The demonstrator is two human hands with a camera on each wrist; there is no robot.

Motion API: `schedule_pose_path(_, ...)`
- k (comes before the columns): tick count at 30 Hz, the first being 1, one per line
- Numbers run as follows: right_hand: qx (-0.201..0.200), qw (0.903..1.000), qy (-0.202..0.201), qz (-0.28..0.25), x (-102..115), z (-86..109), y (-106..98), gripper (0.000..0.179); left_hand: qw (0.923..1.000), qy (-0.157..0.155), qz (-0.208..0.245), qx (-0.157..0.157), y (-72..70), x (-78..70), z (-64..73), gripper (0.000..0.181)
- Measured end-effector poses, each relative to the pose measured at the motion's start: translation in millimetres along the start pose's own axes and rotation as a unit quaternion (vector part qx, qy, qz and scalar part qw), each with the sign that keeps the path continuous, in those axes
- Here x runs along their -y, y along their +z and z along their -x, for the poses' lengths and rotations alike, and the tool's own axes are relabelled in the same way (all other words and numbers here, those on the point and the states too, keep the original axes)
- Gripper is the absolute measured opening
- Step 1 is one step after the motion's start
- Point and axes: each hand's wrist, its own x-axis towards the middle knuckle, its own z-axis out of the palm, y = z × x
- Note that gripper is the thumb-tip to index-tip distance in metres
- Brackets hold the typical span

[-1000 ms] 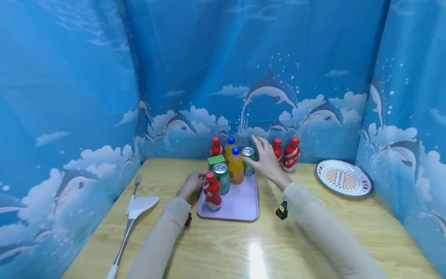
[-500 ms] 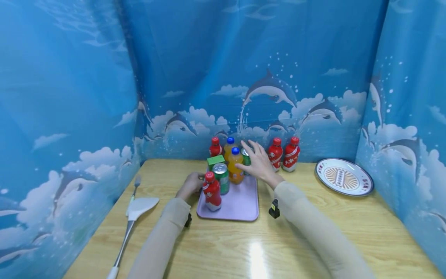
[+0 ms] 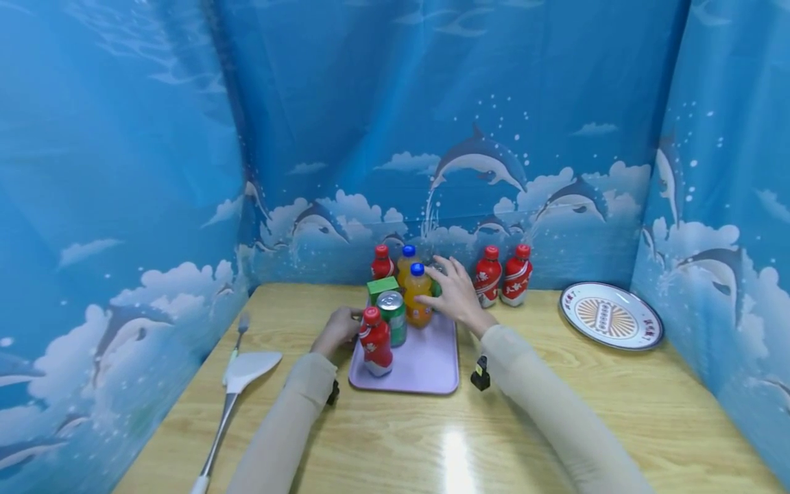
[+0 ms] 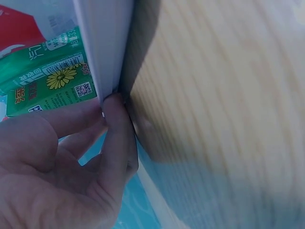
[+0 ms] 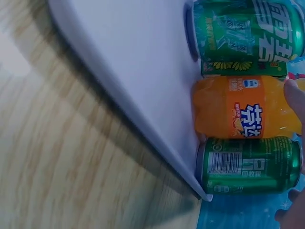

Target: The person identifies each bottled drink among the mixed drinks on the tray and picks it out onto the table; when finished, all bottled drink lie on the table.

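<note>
My left hand (image 3: pixel 336 331) pinches the left rim of a lilac tray (image 3: pixel 426 370) between thumb and fingers, as the left wrist view shows. My right hand (image 3: pixel 458 296) reaches over the tray's back right corner, fingers spread. Its thumb overlaps the neck of an orange soda bottle (image 5: pixel 228 107) with a blue cap. Beside that bottle a green drink can (image 5: pixel 248 164) stands under the hand, mostly hidden in the head view. On the tray also stand a red bottle (image 3: pixel 376 343), another green can (image 3: pixel 395 319) and a green carton (image 3: pixel 382 285).
Another orange bottle (image 3: pixel 407 262) and a red bottle (image 3: pixel 382 263) stand at the back. Two red bottles (image 3: pixel 487 278) stand right of the tray. A patterned plate (image 3: pixel 611 315) lies at the far right. A spatula (image 3: pixel 247 367) and a fork (image 3: pixel 242 326) lie left. Printed curtains (image 3: pixel 370 137) surround the table.
My right hand has moved left and slightly down, from beside the back green can to over it and against the orange bottle. The left hand stays at the tray rim.
</note>
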Motion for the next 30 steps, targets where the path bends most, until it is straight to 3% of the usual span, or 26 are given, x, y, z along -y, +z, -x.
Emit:
schedule_pose_path(11,-0.007,0.9950,0.021,-0.097,6,2.8,-2,0.074,1.0000,0.004,0.006,0.003,-0.2,5.6,-2.5,0.054)
schedule_pose_path(17,-0.034,0.9885,0.014,-0.146,8,3.1,-6,0.074,1.0000,0.003,0.000,-0.003,-0.8,3.4,-2.8,0.056)
schedule_pose_path(25,-0.029,0.9808,0.036,-0.190,15,5.5,-18,0.075,1.0000,0.004,0.000,0.000,-1.4,3.1,-2.7,0.056)
schedule_pose_path(30,-0.030,0.9723,0.029,-0.230,19,7.2,-24,0.073,1.0000,-0.006,0.004,0.002,-0.2,3.6,-5.5,0.056)
